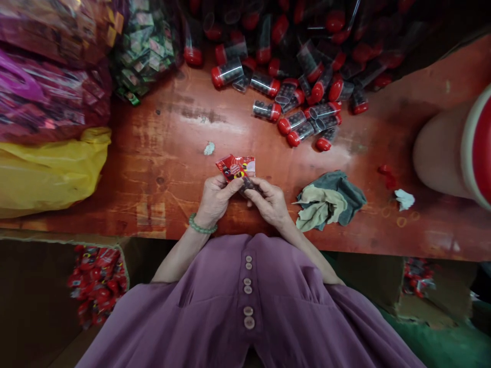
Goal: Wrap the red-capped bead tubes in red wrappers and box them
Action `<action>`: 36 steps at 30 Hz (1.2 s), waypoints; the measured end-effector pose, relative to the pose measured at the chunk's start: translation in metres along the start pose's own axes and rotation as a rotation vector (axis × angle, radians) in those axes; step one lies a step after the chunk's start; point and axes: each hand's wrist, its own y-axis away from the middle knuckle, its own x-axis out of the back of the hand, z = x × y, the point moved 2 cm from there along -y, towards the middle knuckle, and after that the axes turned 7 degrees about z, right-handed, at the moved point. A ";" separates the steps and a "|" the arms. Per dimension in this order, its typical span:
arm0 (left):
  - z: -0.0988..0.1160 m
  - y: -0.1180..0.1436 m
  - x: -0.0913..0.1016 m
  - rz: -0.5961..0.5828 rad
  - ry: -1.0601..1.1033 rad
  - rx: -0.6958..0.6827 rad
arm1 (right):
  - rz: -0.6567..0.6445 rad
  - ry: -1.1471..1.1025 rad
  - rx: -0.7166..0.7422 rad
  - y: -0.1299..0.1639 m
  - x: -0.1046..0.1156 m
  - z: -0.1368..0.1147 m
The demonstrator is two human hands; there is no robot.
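Observation:
Just above the table's front edge, my two hands meet at a red printed wrapper (235,167) with yellow and black pictures on it. My left hand (218,197), with a green bead bracelet at its wrist, pinches the wrapper between thumb and fingers. My right hand (271,200) is closed on a small clear tube (247,186) with dark contents, which sits against the wrapper's lower side. Fingers cover much of the tube, so I cannot tell whether it is inside the wrapper. Beyond the hands lies a pile of red-capped clear tubes (293,121) holding dark balls.
Bags of small packets (53,97) and a yellow plastic bag (49,174) are at left. Cloths (330,199) lie right of my hands, with a white bucket (441,148) further right. Below the table edge, cardboard boxes hold red packets (100,283).

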 end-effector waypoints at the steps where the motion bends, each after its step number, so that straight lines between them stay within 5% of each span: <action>1: -0.001 0.001 0.000 -0.004 -0.012 0.003 | -0.005 -0.051 -0.044 0.000 0.001 0.001; 7: 0.003 0.007 -0.001 -0.063 -0.031 0.041 | -0.036 -0.281 -0.194 -0.002 0.004 0.003; 16: 0.004 0.011 -0.016 0.122 0.121 -0.002 | 0.021 -0.235 -0.134 -0.003 -0.008 0.002; 21: 0.001 0.012 -0.022 0.113 0.080 0.016 | 0.040 -0.269 -0.142 -0.001 -0.011 0.011; 32: -0.006 0.005 -0.002 0.181 -0.039 -0.067 | 0.090 -0.240 -0.112 -0.008 -0.010 0.009; 36: -0.012 0.008 -0.004 0.125 -0.082 -0.035 | 0.141 -0.234 -0.101 -0.008 -0.012 0.009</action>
